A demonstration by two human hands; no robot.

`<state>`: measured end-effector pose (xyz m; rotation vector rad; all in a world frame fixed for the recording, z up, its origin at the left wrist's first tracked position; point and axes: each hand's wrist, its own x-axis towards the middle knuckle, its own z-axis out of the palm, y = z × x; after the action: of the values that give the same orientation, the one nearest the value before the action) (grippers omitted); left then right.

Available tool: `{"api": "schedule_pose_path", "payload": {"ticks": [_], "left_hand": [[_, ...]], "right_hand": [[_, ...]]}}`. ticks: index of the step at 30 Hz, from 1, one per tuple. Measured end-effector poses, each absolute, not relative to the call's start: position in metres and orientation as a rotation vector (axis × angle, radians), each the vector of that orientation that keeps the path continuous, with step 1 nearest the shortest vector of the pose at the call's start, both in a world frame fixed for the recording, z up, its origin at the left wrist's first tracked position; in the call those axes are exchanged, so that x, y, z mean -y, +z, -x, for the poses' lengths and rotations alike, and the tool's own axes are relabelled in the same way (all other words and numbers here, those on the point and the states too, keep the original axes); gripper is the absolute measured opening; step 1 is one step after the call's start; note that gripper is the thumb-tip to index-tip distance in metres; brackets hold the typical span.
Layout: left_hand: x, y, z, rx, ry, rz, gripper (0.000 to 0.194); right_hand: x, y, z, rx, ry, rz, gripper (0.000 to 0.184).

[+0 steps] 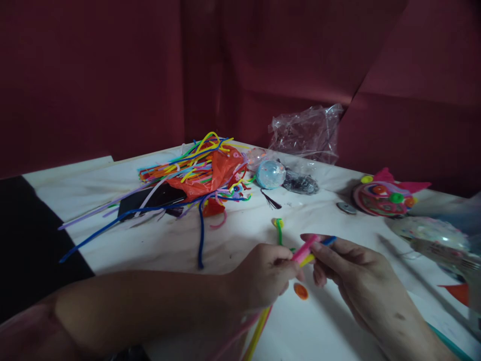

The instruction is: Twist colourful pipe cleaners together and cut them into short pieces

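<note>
Closed around a small bundle of pipe cleaners, my left hand (pixel 263 271) is at the lower middle of the head view. A pink pipe cleaner (pixel 305 249) and a yellow pipe cleaner (pixel 307 259) stick out between the two hands, and long pink and yellow tails hang below the left one. My right hand (pixel 353 271) pinches the far ends of the bundle, where a short blue end (pixel 329 240) shows. Just beyond the hands lies a green pipe cleaner (pixel 279 233) with a yellow curl at its top. An orange disc (pixel 300 291) rests on the table beneath them.
Many coloured pipe cleaners (pixel 191 168) are heaped at the back left with a red plastic bag (pixel 225 168). Behind stand a bluish clear ball (pixel 271 174) and a clear plastic bag (pixel 306 133). At right are a pink decorated piece (pixel 387 195) and a speckled clear object (pixel 432 233).
</note>
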<state>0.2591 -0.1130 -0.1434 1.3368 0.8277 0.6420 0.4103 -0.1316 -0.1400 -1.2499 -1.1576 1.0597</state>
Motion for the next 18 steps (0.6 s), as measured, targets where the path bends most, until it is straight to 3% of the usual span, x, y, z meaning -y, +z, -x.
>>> {"api": "schedule_pose_path", "payload": {"ticks": [4,8,18], "left_hand": [[0.113,-0.142,-0.26,-0.85,0.668,-1.323,0.014],[0.112,-0.14,-0.26,-0.889,0.739,-1.27,0.013],[0.114,-0.145,-0.26,-0.837,0.716,-1.345,0.015]], "right_hand": [[0.132,-0.139,-0.412,1.045,0.965,1.205,0.03],[0.133,-0.127,-0.418,0.954,0.846,1.17,0.019],[0.136,-0.14,-0.409,1.117,1.084,1.287,0.031]]}}
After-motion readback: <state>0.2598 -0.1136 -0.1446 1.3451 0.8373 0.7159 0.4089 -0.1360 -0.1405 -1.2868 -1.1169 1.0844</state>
